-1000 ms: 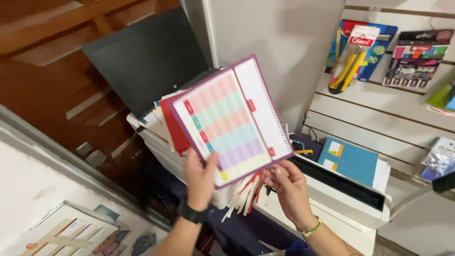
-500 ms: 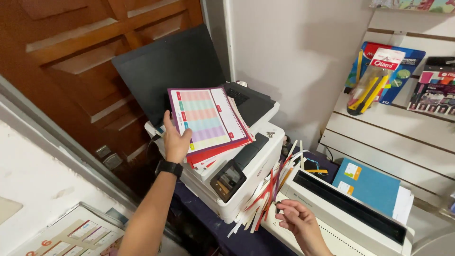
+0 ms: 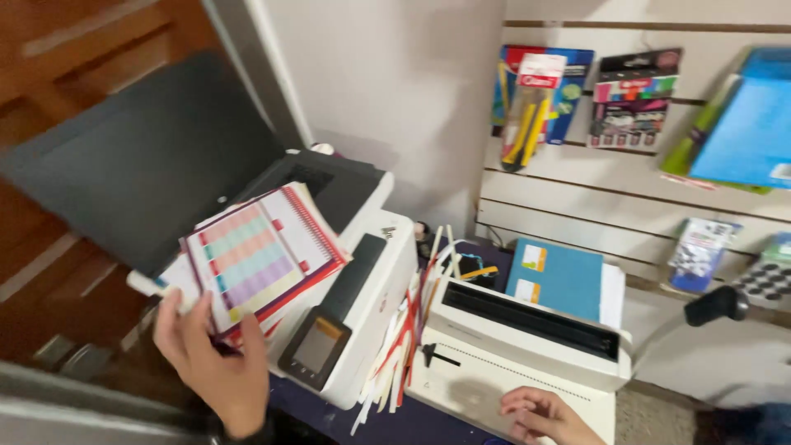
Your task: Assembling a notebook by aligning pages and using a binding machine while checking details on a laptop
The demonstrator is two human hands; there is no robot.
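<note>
A: Where did the spiral-bound planner [image 3: 255, 259] sit, and how was it held?

B: It lay tilted on top of the white printer [image 3: 362, 280], on a loose stack of sheets, under the raised dark scanner lid [image 3: 156, 156]. The left hand [image 3: 210, 358] gripped the near corner of the planner and the sheets beneath it, fingers curled around the edge, probably so the stack would stay together on the sloped top.

A: And the right hand [image 3: 540, 412]?

B: It rested on the near part of the white binding machine [image 3: 527, 354], to the right of the printer. Its fingers were bent loosely and closed on nothing; it appeared to brace the person's reach.

A: What stood between the two machines?

B: A bundle of thin red and white binding strips [image 3: 404, 338] leaned in the gap, upright against the printer's side, likely kept there for ready access.

A: Anything on the binding machine?

B: A blue notebook [image 3: 556, 280] lay flat on its far side. Behind, packaged stationery [image 3: 535, 99] hung on the slatted wall panel [image 3: 593, 206].
</note>
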